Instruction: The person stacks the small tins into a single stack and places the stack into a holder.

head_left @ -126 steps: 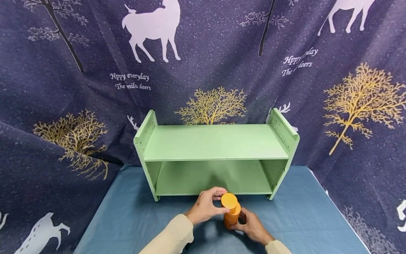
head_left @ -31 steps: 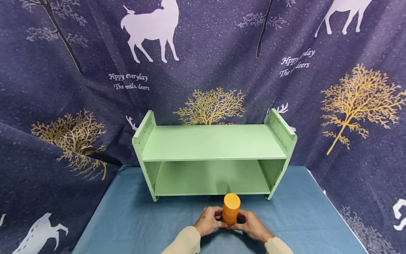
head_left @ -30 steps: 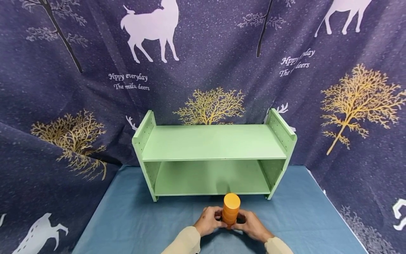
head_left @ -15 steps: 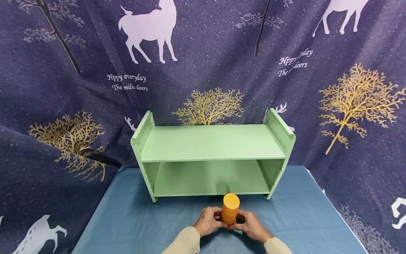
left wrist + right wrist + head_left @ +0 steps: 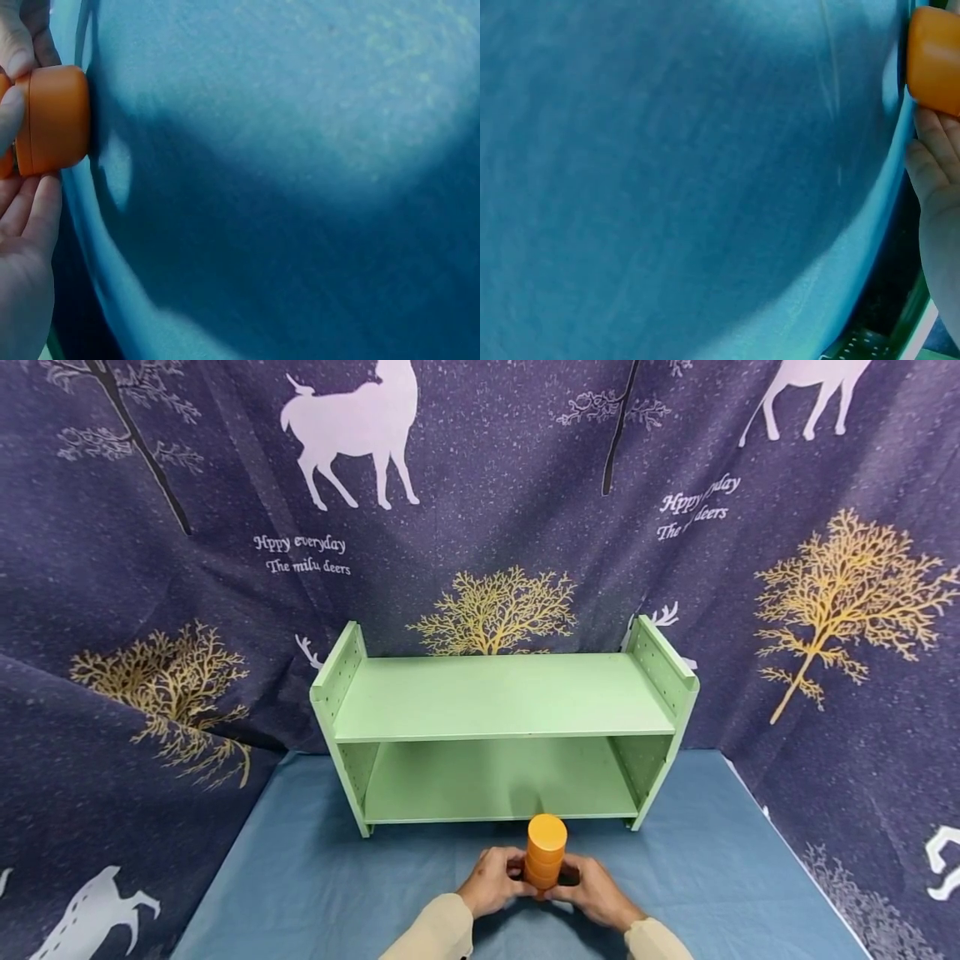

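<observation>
An upright stack of orange cylinders stands on the blue cloth just in front of the green shelf. Seams run round its side, and its top is flat and plain. My left hand grips the stack low on its left side, thumb in front and fingers behind. From the right, my right hand holds it the same way, with the two thumbs close together at the front. In the left wrist view, the stack's rounded lowest part shows between fingers. The right wrist view catches the orange base beside the fingertips.
Behind the stack stands a light green two-tier shelf with raised side panels; both its boards are bare. Blue cloth covers the table. A dark purple curtain printed with deer and trees hangs behind and at the sides.
Earlier, my left hand held the upper orange cylinder off-centre over the lower part. It has since moved down to the stack's side, and the pieces line up. The last second shows almost no movement.
</observation>
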Motion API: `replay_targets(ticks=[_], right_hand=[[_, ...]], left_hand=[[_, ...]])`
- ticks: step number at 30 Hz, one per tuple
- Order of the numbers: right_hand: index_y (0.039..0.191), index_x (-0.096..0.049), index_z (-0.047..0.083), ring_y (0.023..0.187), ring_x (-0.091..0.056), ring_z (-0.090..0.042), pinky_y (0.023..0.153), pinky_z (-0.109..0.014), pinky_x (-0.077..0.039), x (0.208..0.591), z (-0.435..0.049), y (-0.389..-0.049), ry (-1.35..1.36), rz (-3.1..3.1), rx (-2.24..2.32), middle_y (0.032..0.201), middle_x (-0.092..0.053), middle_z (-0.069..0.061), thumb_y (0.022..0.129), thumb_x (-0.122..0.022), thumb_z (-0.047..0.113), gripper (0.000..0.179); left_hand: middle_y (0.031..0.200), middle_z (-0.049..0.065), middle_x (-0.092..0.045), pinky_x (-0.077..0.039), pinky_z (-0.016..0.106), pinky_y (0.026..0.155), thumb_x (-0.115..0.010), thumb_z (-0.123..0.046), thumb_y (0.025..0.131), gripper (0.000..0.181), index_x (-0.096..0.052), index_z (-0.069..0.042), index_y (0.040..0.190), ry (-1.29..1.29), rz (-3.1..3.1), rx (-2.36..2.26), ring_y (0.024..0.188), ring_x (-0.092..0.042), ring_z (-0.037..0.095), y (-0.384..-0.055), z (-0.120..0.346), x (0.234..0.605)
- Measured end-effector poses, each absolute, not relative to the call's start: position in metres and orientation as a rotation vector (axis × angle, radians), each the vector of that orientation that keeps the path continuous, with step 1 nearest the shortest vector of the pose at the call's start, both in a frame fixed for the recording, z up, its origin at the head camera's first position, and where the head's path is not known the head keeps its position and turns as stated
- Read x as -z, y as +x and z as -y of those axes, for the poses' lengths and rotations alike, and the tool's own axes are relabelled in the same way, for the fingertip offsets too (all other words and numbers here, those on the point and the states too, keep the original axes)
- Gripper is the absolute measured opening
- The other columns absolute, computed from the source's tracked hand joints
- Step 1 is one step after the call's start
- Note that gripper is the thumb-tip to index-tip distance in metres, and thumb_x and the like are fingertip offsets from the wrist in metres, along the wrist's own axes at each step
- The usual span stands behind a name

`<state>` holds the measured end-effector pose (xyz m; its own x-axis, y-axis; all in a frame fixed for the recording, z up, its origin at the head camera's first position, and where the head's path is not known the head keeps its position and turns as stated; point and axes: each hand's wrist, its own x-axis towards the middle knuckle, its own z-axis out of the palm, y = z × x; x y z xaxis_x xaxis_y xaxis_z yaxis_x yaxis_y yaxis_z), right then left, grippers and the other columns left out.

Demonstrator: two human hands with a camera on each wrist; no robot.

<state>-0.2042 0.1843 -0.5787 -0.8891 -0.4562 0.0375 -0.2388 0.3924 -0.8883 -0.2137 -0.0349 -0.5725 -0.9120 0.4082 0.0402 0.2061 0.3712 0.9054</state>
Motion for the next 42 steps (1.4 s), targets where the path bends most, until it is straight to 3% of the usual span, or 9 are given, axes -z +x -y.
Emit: replay_targets(ticks=[4,12,23,31,42], right_hand=[[0.126,-0.066,0.004,0.105,-0.068,-0.024,0.087,-0.038,-0.057,0.576,-0.183,-0.205,-0.626,-2.47,1.483,0.12,-0.07,-0.012,0.084,-0.082,0.029,0.052],[0.125,-0.067,0.005,0.115,-0.063,-0.034,0.097,-0.051,-0.052,0.567,-0.179,-0.206,-0.612,-2.462,1.488,0.12,-0.07,-0.01,0.082,-0.084,0.029,0.052],[0.125,-0.067,0.007,0.114,-0.065,-0.025,0.099,-0.048,-0.051,0.558,-0.175,-0.206,-0.685,-2.472,1.508,0.119,-0.071,-0.007,0.083,-0.083,0.029,0.049],[0.122,-0.069,0.009,0.112,-0.066,-0.027,0.097,-0.051,-0.052,0.548,-0.17,-0.204,-0.699,-2.482,1.492,0.117,-0.072,-0.006,0.083,-0.083,0.03,0.046],[0.117,-0.072,0.01,0.109,-0.067,-0.023,0.095,-0.045,-0.054,0.533,-0.162,-0.204,-0.761,-2.561,1.421,0.113,-0.073,-0.001,0.083,-0.082,0.035,0.043]], left_hand=[[0.104,0.003,-0.075,-0.058,0.023,0.08,-0.088,-0.003,0.073,0.037,-0.075,-0.005,0.108,0.557,-2.417,-1.572,0.093,-0.07,0.011,-0.215,0.037,0.568],[0.102,0.004,-0.075,-0.06,0.028,0.079,-0.088,-0.003,0.074,0.034,-0.076,-0.005,0.105,0.567,-2.394,-1.587,0.09,-0.071,0.015,-0.214,0.041,0.556],[0.105,-0.001,-0.074,-0.059,0.028,0.08,-0.088,-0.008,0.075,0.035,-0.076,-0.009,0.108,0.545,-2.396,-1.529,0.091,-0.07,0.009,-0.213,0.05,0.541],[0.104,-0.004,-0.073,-0.059,0.032,0.083,-0.087,-0.01,0.076,0.033,-0.075,-0.011,0.108,0.578,-2.415,-1.498,0.091,-0.068,0.009,-0.213,0.057,0.532],[0.103,-0.006,-0.073,-0.059,0.032,0.084,-0.089,-0.015,0.076,0.035,-0.075,-0.011,0.108,0.632,-2.447,-1.477,0.09,-0.066,0.004,-0.212,0.068,0.52]])
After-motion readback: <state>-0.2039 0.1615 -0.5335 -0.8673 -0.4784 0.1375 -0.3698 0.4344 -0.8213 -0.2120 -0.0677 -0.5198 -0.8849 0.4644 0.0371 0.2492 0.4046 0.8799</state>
